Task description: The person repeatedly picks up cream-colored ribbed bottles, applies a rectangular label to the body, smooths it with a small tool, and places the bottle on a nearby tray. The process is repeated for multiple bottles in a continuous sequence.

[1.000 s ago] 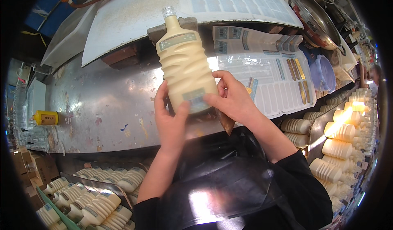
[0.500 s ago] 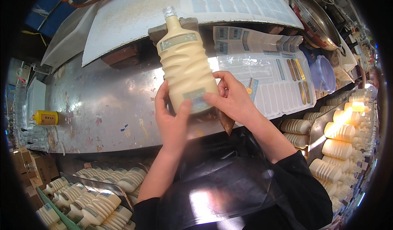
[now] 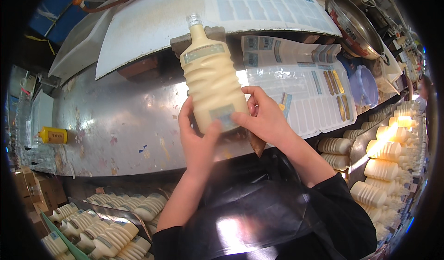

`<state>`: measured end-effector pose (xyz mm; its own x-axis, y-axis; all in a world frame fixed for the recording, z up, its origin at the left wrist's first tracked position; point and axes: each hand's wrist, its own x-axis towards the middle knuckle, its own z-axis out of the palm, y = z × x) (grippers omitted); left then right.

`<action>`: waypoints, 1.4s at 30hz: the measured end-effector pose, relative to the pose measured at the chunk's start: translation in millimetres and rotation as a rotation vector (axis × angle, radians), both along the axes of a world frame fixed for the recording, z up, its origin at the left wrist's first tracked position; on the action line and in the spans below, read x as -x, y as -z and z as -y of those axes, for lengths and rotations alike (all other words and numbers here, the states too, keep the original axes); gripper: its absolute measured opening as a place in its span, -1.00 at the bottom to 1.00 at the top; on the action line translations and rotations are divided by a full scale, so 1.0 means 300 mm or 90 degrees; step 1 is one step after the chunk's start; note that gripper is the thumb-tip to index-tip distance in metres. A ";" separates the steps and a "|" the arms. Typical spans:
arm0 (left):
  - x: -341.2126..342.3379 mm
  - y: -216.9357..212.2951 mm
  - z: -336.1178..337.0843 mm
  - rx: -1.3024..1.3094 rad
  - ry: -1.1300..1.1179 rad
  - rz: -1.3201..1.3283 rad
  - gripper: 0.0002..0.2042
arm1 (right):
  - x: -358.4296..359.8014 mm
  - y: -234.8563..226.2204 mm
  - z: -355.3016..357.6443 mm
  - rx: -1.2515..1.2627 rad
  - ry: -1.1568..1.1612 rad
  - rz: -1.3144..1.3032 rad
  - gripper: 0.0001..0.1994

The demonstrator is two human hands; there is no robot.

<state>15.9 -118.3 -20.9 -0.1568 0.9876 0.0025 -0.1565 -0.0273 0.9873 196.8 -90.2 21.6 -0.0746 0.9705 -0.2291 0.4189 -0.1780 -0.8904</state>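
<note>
A cream-coloured bottle [image 3: 212, 82] with rippled sides and a clear threaded neck lies tilted, its neck pointing away from me. Its shoulder passes over a rough grey-brown block [image 3: 215, 33]. One bluish label strip crosses the shoulder; a blue-grey label [image 3: 223, 115] sits near the base. My left hand [image 3: 196, 137] is closed around the lower left side, its thumb blurred at the label's lower edge. On the lower right side my right hand [image 3: 263, 116] grips the bottle, thumb tip pressed at the label's right edge. The fingers behind the bottle are partly hidden.
Label sheets [image 3: 296, 109] lie right of the bottle on the metal table [image 3: 106, 139]. A raised white board [image 3: 157, 17] stands behind. At left is a yellow bottle [image 3: 52, 135]; at right, a purple tub [image 3: 364, 86] and a pan [image 3: 354, 26]. Cream bottles [image 3: 115, 234] fill crates on both sides.
The bottle and both hands appear slightly lower and to the right, with the surroundings also shifted down a little. My left thumb has slid down at the lower label. Both hands keep their hold.
</note>
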 end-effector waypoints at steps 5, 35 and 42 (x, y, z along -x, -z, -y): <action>-0.013 -0.019 0.001 0.010 0.002 0.005 -0.23 | 0.004 -0.009 -0.003 0.007 0.006 0.014 -0.34; 0.030 0.054 0.010 -0.025 -0.001 -0.161 -0.25 | 0.023 -0.137 -0.003 -0.662 -0.182 0.245 -0.66; 0.041 0.084 0.002 -0.041 -0.029 -0.061 -0.50 | 0.063 -0.082 0.121 -0.476 -0.249 0.181 -0.71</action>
